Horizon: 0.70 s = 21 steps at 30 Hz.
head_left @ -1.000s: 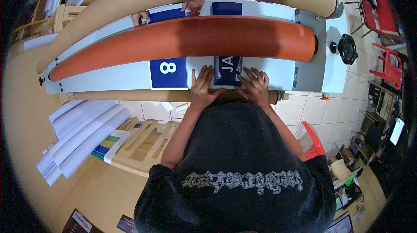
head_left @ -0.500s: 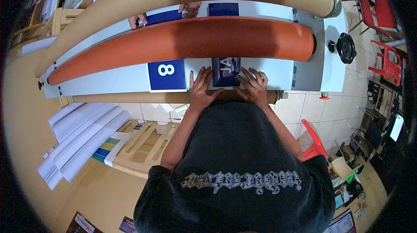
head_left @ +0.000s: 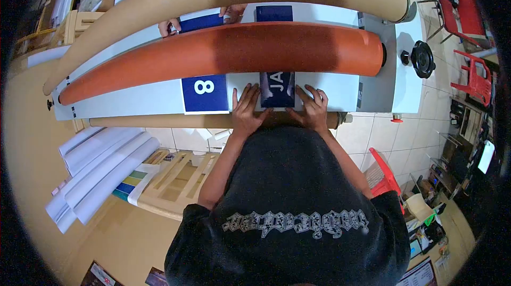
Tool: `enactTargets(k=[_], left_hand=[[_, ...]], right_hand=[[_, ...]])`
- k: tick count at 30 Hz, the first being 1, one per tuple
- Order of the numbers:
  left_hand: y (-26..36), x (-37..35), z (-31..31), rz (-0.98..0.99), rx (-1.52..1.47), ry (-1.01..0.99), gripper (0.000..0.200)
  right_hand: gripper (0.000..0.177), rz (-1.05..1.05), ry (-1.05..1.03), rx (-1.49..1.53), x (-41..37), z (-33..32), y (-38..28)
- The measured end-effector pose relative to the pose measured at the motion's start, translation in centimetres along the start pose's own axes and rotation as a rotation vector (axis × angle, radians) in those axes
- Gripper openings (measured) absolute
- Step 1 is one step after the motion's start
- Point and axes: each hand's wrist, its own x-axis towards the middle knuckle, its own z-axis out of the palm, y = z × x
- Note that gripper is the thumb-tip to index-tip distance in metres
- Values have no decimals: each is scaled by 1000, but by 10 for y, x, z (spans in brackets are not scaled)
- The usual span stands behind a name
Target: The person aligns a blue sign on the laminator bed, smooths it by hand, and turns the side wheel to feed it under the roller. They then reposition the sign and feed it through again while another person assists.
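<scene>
A dark blue panel with white letters "JA" [head_left: 277,94] lies on the pale machine bed, its far part passing under the orange roller [head_left: 223,49]. My left hand [head_left: 247,109] rests flat beside the panel's left edge, fingers stretched forward and thumb near its front corner. To the panel's right, my right hand [head_left: 313,108] lies open with fingers spread and the thumb close to the front corner. Neither hand grips anything. Left of my left hand, a blue panel with a white "8" [head_left: 204,94] also reaches under the roller.
Above the orange roller runs a large brown roll [head_left: 159,3]. Beyond it, another person's hands [head_left: 169,27] touch a blue piece [head_left: 201,22]. A black handwheel [head_left: 423,59] and red button [head_left: 397,118] sit at the machine's right end. White rolls [head_left: 106,169] lie at left.
My right fingers, which overlapped the panel's right edge, have shifted slightly right off it. My left hand stays nearly in place. Both panels hardly differ in position.
</scene>
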Motion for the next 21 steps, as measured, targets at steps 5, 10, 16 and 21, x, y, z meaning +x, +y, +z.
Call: enactTargets(k=[5,10,16,21], left_hand=[[1,1,-1,2,-14,18,63],[-1,0,0,31,-10,39,61],[0,0,3,14,-25,58,63],[-2,-1,4,23,-29,66,64]], right_hand=[[61,60,-19,38,3,-4,-3],[60,83,-46,30,4,-6,-5],[57,60,-47,5,5,-7,-5],[57,80,-49,20,4,-5,-3]])
